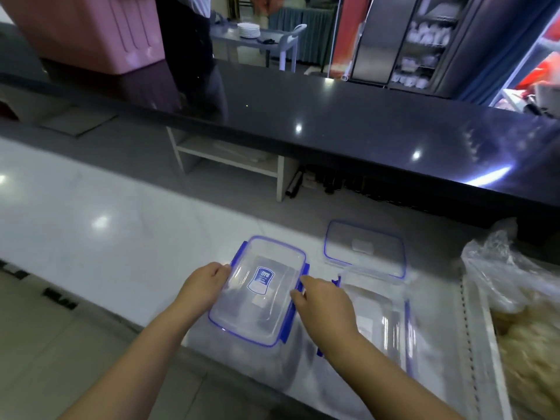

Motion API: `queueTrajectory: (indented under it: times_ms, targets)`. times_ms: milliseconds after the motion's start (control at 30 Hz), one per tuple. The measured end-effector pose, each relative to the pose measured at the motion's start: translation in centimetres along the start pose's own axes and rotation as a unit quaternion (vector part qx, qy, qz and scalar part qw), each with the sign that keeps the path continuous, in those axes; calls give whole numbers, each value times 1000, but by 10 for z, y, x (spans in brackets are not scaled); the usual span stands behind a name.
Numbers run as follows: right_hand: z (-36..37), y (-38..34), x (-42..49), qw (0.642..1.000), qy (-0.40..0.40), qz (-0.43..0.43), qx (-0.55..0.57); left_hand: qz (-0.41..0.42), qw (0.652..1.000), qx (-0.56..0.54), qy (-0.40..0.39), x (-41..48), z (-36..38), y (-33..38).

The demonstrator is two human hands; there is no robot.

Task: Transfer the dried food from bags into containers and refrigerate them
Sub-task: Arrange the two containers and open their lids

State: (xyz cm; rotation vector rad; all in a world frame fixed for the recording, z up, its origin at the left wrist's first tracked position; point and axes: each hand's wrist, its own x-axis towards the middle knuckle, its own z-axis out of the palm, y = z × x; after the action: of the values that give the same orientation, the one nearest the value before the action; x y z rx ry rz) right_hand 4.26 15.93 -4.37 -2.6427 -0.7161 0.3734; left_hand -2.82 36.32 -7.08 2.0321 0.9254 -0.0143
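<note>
A clear plastic container with a lid and blue clips (257, 291) sits on the white counter (91, 237) in front of me. My left hand (204, 283) grips its left side. On its right side my right hand (321, 301) has its fingers at a blue clip. To the right stands an open clear container (378, 316), and its loose blue-rimmed lid (363, 248) lies behind it. A clear plastic bag of pale dried food (521, 313) lies at the far right.
A raised black bar top (333, 116) runs across behind the counter, with a pink tub (91, 34) on its far left. A person in dark clothes (188, 34) stands beyond it. A glass-door fridge (424, 43) is at the back right.
</note>
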Motion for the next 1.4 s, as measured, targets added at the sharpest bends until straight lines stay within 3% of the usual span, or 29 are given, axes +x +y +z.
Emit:
queueTrajectory:
  times_ms: [133,333,400,500,800,833,900,1033,1133,1233,1400]
  targets:
    - [19,-28,-9,991,18,43,126,-2,1000,-27,11,3,-17,-18]
    - [56,-55,-4,942,34,126,308,26,999,-38,18,11,-36,-37]
    - [63,-61,-3,908,56,155,384,37,999,-38,13,15,-38,-42]
    - [69,-71,-4,824,89,219,515,37,996,-78,4,17,-37,-47]
    - [81,-70,-1,777,150,327,517,49,992,-112,-13,24,-38,-59]
    - [82,-67,-2,781,149,337,505,51,992,-111,-18,25,-39,-60]
    - [87,-61,-2,822,158,328,437,57,992,-112,-22,26,-44,-61]
    - [88,-61,-11,900,223,239,288,150,986,-27,66,20,-49,-62]
    - [91,-66,-12,930,201,206,229,239,970,37,17,19,-39,-66]
    - [89,-73,-13,935,199,195,220,202,979,30,-22,21,-30,-68]
    - [75,-86,-16,927,211,175,257,164,980,-117,-2,0,-37,-42]
